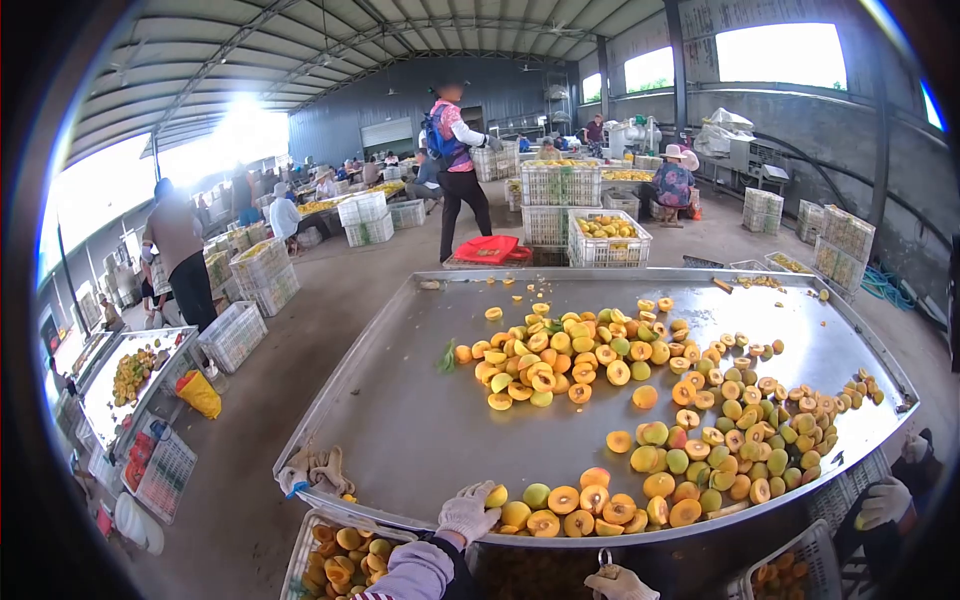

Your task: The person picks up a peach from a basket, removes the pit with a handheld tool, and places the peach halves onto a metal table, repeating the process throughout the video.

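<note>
My left hand [468, 515], in a pale knit glove, lies at the front rim of the metal sorting table [385, 400]. Its fingers reach flat towards a halved apricot [496, 496] at the end of a row of fruit and seem to touch it. Below the rim, my right hand [622, 583], also gloved, is closed around a small metal tool with a ring-shaped end [604, 557]; its lower part is hidden. Many apricot halves, some showing pits or hollows, form a middle pile [560, 350] and a larger right pile [740, 435].
A crate of apricots [340, 565] stands below my left arm, another crate [800, 565] at lower right. A co-worker's gloved hand [884, 503] is at the right edge. Used gloves [315, 468] lie on the table's left corner. Stacked crates [560, 190] and a walking person [460, 165] are beyond.
</note>
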Available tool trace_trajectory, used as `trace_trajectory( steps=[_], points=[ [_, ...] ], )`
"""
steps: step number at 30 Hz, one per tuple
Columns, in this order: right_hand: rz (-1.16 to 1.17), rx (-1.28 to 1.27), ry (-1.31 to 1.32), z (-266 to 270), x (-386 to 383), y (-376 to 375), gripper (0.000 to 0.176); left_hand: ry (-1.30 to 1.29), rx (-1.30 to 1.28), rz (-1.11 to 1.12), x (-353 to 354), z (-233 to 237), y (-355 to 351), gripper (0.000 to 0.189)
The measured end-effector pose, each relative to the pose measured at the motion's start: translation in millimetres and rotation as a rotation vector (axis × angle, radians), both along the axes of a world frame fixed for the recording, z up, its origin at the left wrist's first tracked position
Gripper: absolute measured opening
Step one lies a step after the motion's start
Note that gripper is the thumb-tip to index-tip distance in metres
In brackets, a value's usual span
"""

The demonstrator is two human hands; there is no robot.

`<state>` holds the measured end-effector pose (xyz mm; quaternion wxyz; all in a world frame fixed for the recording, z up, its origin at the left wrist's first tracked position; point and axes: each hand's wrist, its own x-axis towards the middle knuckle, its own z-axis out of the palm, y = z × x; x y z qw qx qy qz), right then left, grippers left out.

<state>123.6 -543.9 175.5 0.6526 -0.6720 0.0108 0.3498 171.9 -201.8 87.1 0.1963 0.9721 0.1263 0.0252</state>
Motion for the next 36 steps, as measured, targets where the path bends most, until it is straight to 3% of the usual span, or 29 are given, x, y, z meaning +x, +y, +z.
trace_trajectory(
  steps=[26,36],
  points=[
    [0.015,0.089,-0.003,-5,-1,-5,0.022,0.053,-0.03,0.015,-2,25,-9,0.067],
    [0.042,0.124,-0.019,-5,-3,-4,0.02,0.031,-0.014,0.01,-2,13,-7,0.063]
  ],
)
